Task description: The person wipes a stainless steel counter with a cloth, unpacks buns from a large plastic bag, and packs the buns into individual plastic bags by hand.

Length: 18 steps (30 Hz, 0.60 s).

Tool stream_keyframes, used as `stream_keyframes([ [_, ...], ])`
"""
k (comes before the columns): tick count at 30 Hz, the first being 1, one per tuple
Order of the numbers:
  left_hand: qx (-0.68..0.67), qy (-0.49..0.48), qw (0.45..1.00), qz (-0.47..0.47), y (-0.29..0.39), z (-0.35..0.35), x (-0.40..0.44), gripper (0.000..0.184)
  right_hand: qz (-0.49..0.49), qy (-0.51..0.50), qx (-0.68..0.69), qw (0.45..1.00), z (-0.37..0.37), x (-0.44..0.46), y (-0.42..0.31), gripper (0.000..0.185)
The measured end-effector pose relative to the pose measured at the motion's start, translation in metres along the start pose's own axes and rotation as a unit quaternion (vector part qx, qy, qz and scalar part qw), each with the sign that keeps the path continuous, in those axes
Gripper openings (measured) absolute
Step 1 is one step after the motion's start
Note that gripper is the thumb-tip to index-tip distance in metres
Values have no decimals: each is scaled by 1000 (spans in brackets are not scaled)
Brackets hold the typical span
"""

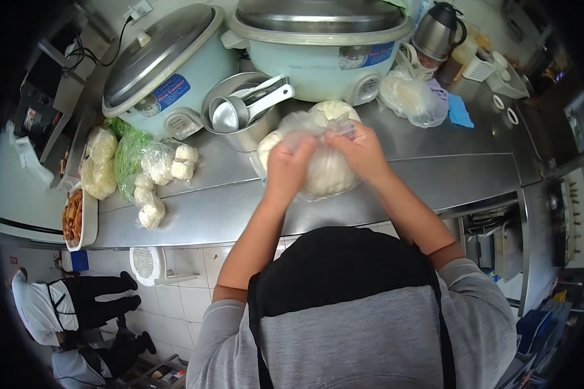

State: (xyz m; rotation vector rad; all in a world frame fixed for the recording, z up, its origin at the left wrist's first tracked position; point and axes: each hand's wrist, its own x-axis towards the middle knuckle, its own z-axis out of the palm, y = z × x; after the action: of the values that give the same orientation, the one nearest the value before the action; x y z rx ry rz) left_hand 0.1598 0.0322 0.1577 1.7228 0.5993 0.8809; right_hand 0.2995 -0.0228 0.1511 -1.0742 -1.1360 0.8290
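Note:
A clear plastic bag (331, 174) filled with pale, rounded, dough-like lumps rests on the steel counter in front of me. My left hand (291, 161) is closed on the bag's gathered top from the left, its fingertips slightly blurred. Opposite it, my right hand (360, 152) pinches the same plastic with thumb and fingers. Both hands are close together above the bag. More of the white lumps (334, 111) show just behind my hands; whether they lie in the same bag I cannot tell.
Two large rice cookers (318, 65) stand at the back. Before them is a steel pot (243, 139) holding measuring scoops (230, 113). Bagged white pieces (185, 162) and a tray of brown food (74, 217) lie left. Another plastic bag (412, 97) and a blue cloth (459, 111) lie right.

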Motion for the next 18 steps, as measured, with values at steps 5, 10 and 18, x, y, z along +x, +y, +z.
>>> stream_keyframes([
  [5,-159,78,983,-56,-8,-5,10,24,26,70,28,997,-28,4,-6,11],
  [10,-84,86,992,25,18,-11,16,20,-2,53,-149,987,-36,6,-51,15],
  [18,97,89,989,68,20,-22,39,19,42,-12,-39,998,-43,18,-58,26],
])
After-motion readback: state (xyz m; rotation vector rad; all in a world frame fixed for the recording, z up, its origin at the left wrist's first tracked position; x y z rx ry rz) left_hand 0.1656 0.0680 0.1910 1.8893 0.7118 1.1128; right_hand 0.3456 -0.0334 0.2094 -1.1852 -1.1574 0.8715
